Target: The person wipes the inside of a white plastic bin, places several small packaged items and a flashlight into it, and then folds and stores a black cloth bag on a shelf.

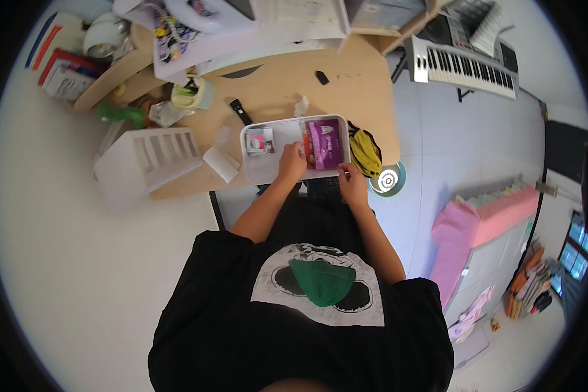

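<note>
A white rectangular bin (261,171) sits at the desk's near edge in front of me. A purple packet (326,147) lies in its right half, with a strip of an orange-red packet (309,155) showing along its left side. A small white and pink box (260,141) is in the bin's far left corner. My left hand (293,161) reaches inside, fingers pinched together beside the orange-red packet; what they hold is too small to tell. My right hand (352,183) is at the near right corner, fingers bent together by the rim and the purple packet's corner.
A yellow and black cloth item (365,152) lies right of the bin, above a round blue-green bucket (388,179) on the floor. Behind the bin are a black flashlight (240,112) and crumpled plastic (301,106). White paper (221,163) and a white slatted basket (166,153) stand left.
</note>
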Motion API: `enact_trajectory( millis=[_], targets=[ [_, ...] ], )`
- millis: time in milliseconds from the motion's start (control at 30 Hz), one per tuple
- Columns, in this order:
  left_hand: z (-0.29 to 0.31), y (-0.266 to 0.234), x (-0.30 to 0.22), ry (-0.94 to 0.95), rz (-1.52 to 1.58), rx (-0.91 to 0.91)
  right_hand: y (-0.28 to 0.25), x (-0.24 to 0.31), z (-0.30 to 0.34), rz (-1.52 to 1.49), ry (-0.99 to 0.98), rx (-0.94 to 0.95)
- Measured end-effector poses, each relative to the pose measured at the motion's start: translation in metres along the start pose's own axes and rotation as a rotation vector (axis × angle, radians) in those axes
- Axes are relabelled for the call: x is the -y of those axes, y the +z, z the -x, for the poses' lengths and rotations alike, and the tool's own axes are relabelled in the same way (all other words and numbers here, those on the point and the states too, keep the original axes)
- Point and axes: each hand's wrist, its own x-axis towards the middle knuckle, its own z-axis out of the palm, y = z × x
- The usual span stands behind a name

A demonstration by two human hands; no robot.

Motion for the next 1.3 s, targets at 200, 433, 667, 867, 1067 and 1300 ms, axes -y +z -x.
enact_trajectory(
  millis=[200, 433, 667, 867, 1067, 1300],
  targets=[
    [0.027, -0.088, 0.024, 0.317, 0.168, -0.476, 0.072, 0.067, -0.045, -0.023, -0.257, 0.139],
    [0.058, -0.124, 0.076, 0.047, 0.251, -0.518, 0.202, 0.137, -0.150, 0.475, -0.345, 0.171],
    [0.103, -0.129, 0.104, -0.070, 0.357, -0.438, 0.264, 0.143, -0.184, 0.849, 0.043, 0.391],
    [0.107, -0.126, 0.117, -0.109, 0.368, -0.336, 0.247, 0.147, -0.183, 0.769, -0.079, 0.255],
    [0.082, -0.120, 0.114, -0.106, 0.332, -0.234, 0.148, 0.152, -0.119, 0.412, -0.233, 0.085],
    [0.052, -0.095, 0.101, -0.121, 0.164, -0.106, 0.100, 0.058, -0.051, 0.547, 0.014, 0.213]
  ],
)
